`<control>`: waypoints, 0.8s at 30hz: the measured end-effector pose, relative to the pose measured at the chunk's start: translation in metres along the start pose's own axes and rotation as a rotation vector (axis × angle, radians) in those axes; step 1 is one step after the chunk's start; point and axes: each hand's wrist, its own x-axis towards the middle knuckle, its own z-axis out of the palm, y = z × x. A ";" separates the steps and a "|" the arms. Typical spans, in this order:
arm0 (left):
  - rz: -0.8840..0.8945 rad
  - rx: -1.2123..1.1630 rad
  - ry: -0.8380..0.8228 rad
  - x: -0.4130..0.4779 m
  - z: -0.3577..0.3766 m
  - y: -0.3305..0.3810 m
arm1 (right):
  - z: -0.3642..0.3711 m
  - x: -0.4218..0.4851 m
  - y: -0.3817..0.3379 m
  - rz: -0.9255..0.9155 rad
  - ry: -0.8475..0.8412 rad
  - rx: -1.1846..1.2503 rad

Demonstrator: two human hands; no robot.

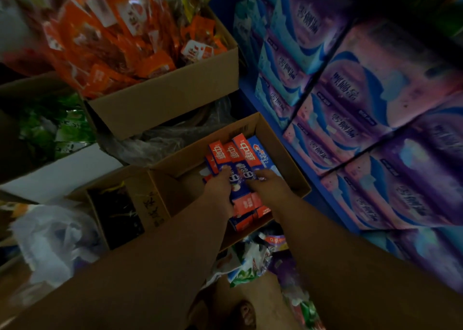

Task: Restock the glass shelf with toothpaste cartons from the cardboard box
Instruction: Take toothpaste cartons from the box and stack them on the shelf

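Note:
An open cardboard box (283, 154) sits low on the floor and holds several red-and-blue toothpaste cartons (239, 154). A lighter blue carton (263, 154) lies at their right. Both my arms reach down into the box. My left hand (220, 186) grips the left side of a bundle of the red-and-blue cartons. My right hand (268, 183) grips the bundle's right side. The cartons' lower ends (246, 212) show between my wrists. No glass shelf is in view.
A bigger cardboard box (162, 101) of orange snack packets stands above and left. Stacked purple and blue tissue packs (363, 99) fill blue shelving on the right. A dark box (120, 212), plastic bags (52, 242) and loose packets (253, 259) lie around my foot (246, 314).

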 end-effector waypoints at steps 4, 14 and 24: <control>-0.038 -0.001 -0.002 -0.013 -0.002 -0.002 | 0.005 -0.013 0.000 0.025 -0.064 0.157; 0.015 -0.129 -0.117 -0.070 0.009 -0.003 | -0.004 -0.061 -0.026 -0.055 0.066 0.367; 0.273 -0.271 -0.556 -0.208 0.042 0.079 | -0.066 -0.182 -0.129 -0.618 0.155 0.501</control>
